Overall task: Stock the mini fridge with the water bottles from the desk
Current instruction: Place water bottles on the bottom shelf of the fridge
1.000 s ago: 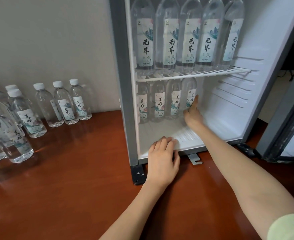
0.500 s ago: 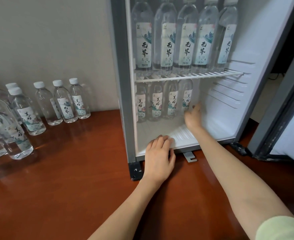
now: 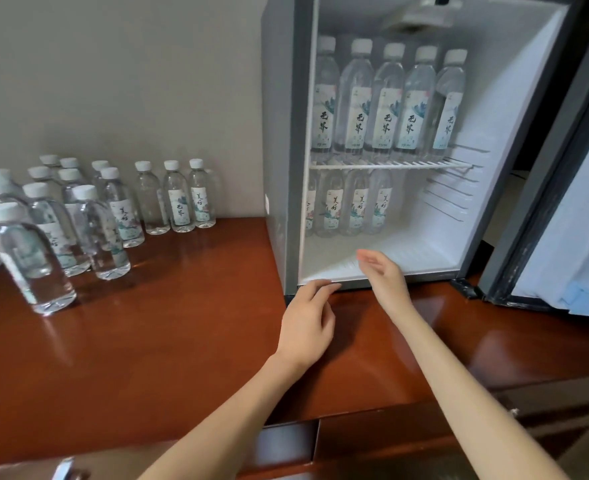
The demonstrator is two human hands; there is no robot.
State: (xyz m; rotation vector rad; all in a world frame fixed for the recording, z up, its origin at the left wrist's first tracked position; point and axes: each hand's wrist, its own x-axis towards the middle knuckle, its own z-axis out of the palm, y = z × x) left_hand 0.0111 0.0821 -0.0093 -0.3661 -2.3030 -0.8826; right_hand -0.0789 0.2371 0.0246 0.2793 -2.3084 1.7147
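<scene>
Right hand [image 3: 381, 275], drawn back from the lower-shelf bottles [image 3: 355, 206] to the mini fridge [image 3: 279, 133] front lip, fingers loosely together, holding nothing; left hand [image 3: 308, 320] relaxed, fingertips at that lip; open floor right of the row; water bottles [image 3: 178, 202] grouped on desk [image 3: 147, 341], left.

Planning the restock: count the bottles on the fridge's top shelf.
5 bottles, upright in one row on the wire shelf: far left, second, middle, fourth, far right. Any behind them would be hidden.
</scene>
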